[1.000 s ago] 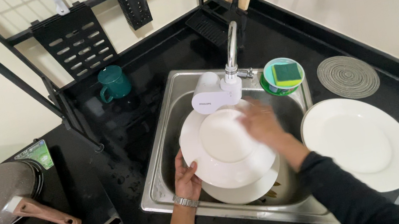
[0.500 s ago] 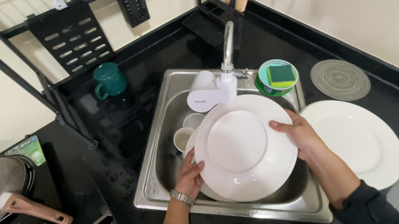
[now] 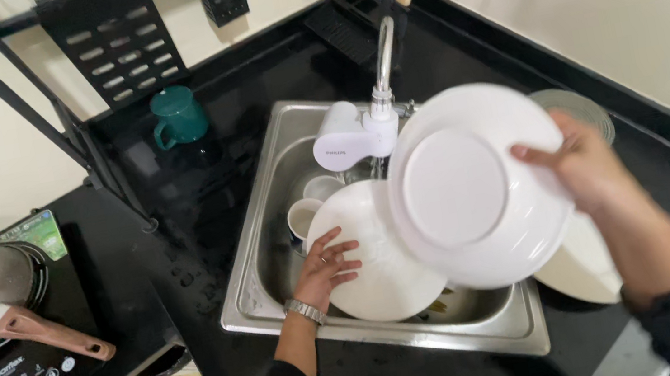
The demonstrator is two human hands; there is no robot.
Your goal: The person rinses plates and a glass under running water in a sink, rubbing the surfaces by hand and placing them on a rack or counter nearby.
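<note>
Over the steel sink (image 3: pixel 271 268), the right hand (image 3: pixel 589 161) holds a big white plate (image 3: pixel 473 187) up in the air, tipped on its side. The fingers pinch just the right edge of the plate, thumb in front. That is a small hold for a big plate. I think it may be wet, so it could slide out and fall. Under it sits another white plate (image 3: pixel 376 263) in the sink, with two little cups (image 3: pixel 307 211) close by, so a drop could crack them all.

The left hand (image 3: pixel 327 270) lies open and flat on the plate in the sink, pressing on it, not gripping it. If that plate tips, it could bump the cups.

The raised plate is also very near the tap (image 3: pixel 382 79) and its white filter (image 3: pixel 344 148). A swing to the left could knock into them. One more white plate (image 3: pixel 582 264) rests on the black counter (image 3: pixel 207 192) under the right arm, and the sleeve could catch it.
</note>
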